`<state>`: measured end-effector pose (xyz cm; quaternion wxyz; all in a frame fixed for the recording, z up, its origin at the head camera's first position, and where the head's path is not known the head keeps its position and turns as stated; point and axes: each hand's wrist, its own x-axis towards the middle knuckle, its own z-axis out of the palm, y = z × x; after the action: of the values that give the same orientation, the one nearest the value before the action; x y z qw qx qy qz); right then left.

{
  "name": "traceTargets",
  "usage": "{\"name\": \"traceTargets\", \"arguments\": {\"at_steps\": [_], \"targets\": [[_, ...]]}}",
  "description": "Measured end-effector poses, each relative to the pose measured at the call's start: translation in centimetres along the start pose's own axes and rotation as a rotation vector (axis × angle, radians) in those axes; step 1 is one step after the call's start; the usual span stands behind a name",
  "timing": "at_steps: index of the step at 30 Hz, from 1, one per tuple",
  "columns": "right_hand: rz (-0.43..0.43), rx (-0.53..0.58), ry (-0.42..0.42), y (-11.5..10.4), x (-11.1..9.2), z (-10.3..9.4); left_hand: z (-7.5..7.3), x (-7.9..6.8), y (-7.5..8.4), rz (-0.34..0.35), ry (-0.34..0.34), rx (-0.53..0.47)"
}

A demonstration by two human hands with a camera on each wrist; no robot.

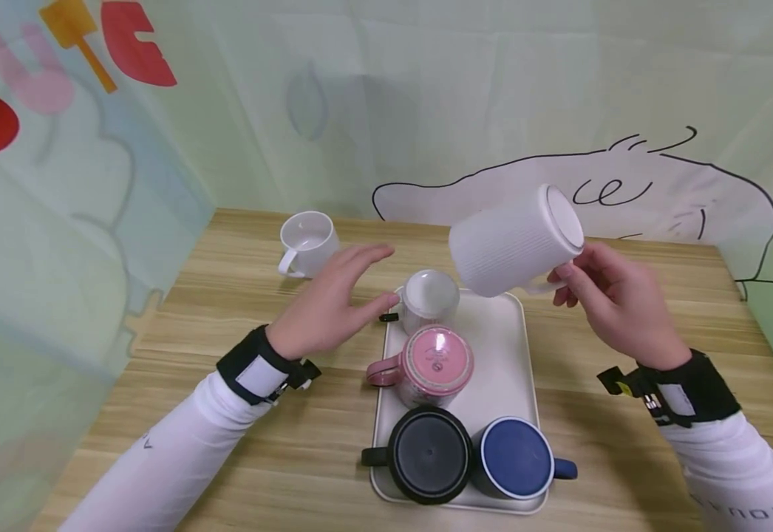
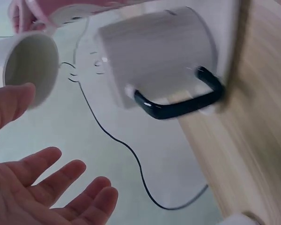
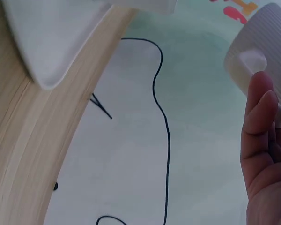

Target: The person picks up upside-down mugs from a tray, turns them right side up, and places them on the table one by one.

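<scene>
Up over the back right of the tray, my right hand (image 1: 619, 299) pinches the handle of a white ribbed mug (image 1: 516, 240). That mug is tipped, its base facing up and right and its mouth turned down and left. My left hand (image 1: 333, 303) has its fingers spread and holds nothing; its thumb comes close to a white mug (image 1: 430, 299) at the tray's back left. In the left wrist view this mug shows a dark handle (image 2: 178, 108). A pink mug (image 1: 436, 362) stands upside down just in front of it.
At the front of the white tray (image 1: 506, 355) are a black mug (image 1: 429, 454) and a blue mug (image 1: 516, 458), handles pointing outward. A white cup (image 1: 308, 244) stands upright on the wooden table (image 1: 227, 288), back left. A printed cloth (image 1: 426, 89) hangs behind.
</scene>
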<state>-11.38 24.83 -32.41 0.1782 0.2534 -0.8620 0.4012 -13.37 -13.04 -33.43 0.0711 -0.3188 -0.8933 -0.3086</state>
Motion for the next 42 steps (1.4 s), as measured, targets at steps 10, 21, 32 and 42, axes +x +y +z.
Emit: {"name": "traceTargets", "arguments": {"at_steps": [10, 21, 32, 42], "targets": [[-0.033, 0.274, 0.050, -2.6, 3.1, 2.3, 0.2, 3.3, 1.5, -0.044, -0.024, -0.267], [0.026, 0.614, 0.018, -1.6, 4.6, 5.2, 2.1, 6.3, 3.1, -0.070, 0.007, -0.583], [0.135, 0.852, 0.017, -2.6, 4.8, 7.2, 3.6, 7.2, 4.1, -0.130, 0.079, -0.772], [0.149, 0.946, -0.006, -2.9, 4.9, 8.0, 3.8, 7.3, 4.4, -0.125, 0.176, -0.864]]}}
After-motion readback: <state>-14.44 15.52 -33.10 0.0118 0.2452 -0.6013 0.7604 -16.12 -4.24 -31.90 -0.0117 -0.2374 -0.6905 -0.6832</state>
